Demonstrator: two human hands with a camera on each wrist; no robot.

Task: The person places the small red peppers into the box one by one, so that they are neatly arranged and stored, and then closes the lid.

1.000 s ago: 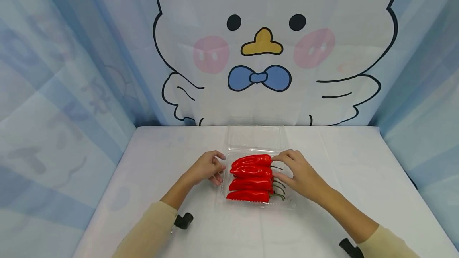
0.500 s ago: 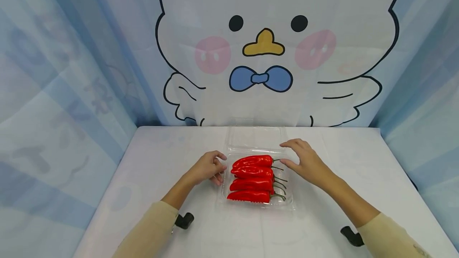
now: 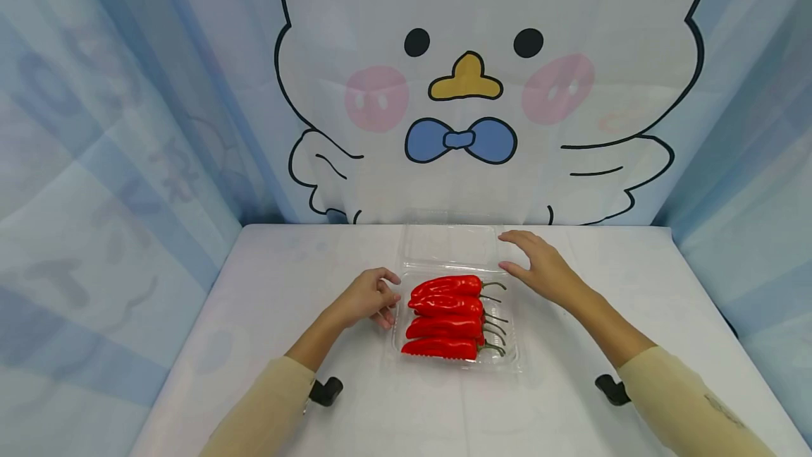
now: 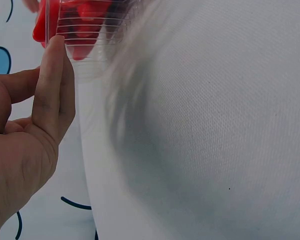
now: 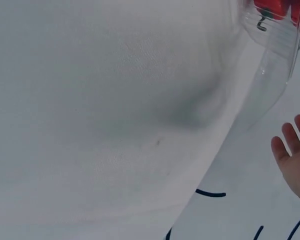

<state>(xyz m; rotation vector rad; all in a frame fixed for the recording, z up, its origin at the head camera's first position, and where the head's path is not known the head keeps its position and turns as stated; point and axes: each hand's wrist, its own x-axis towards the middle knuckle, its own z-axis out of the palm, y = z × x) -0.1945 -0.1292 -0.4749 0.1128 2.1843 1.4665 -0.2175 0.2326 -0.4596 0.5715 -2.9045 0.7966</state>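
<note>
Several long red peppers (image 3: 445, 327) with green stems lie side by side in a clear plastic clamshell box (image 3: 512, 351), stems pointing right. The box's lid (image 3: 450, 244) is flipped back toward the backdrop. My left hand (image 3: 366, 299) stays at the box's left side; in the left wrist view, its extended fingers (image 4: 51, 85) reach the ribbed wall. Beside the lid's right edge is my right hand (image 3: 544, 270), thumb and fingers spread with nothing between them. The right wrist view catches part of that hand (image 5: 296, 160) below the box's clear rim.
A white cloth covers the table (image 3: 304, 252). Behind it hangs a backdrop (image 3: 469, 189) printed with a cartoon bird, and blue curtains (image 3: 114, 182) flank both sides. Black wrist mounts (image 3: 326, 391) stick out by the sleeves.
My right hand has drawn back from the farthest pepper and moved away from me to the lid's right edge, uncovering that pepper's stem. My left hand has stayed in place.
</note>
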